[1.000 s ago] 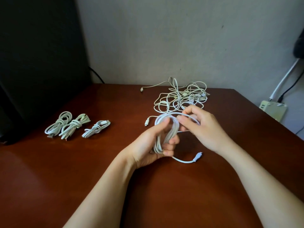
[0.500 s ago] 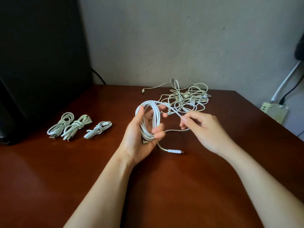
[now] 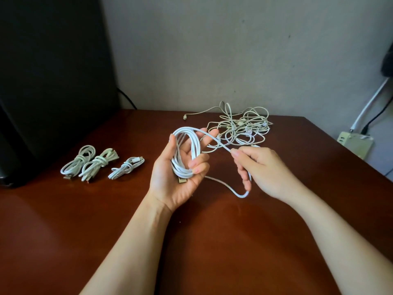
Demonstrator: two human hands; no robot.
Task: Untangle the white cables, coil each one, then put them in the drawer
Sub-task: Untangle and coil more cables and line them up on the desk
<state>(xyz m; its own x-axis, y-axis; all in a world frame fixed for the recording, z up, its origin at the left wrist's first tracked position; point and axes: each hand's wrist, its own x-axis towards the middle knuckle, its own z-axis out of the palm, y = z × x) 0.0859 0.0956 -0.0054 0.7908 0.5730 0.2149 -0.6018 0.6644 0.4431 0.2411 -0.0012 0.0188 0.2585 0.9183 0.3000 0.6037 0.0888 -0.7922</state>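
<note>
- Head view: a coil of white cable [image 3: 194,150] is held upright above the table [image 3: 85,220], looped round the palm of the left hand [image 3: 178,167]. Its grip is partly closed, with the two lower fingers curled over the loops and the thumb extended.
- The free strand [image 3: 214,139] is pinched in the grip of the right hand [image 3: 261,169], and is looped below it back toward the left hand.
- A tangled heap of white cables [image 3: 240,128] is seen near the table's far edge, behind both hands.
- Three coiled bundles [image 3: 98,165] are laid side by side at the left, well apart from the left hand, near a dark object [image 3: 53,71].
- A broad stretch of table surface is seen under the forearms. A power strip [image 3: 355,143] is seen beyond the right edge.
</note>
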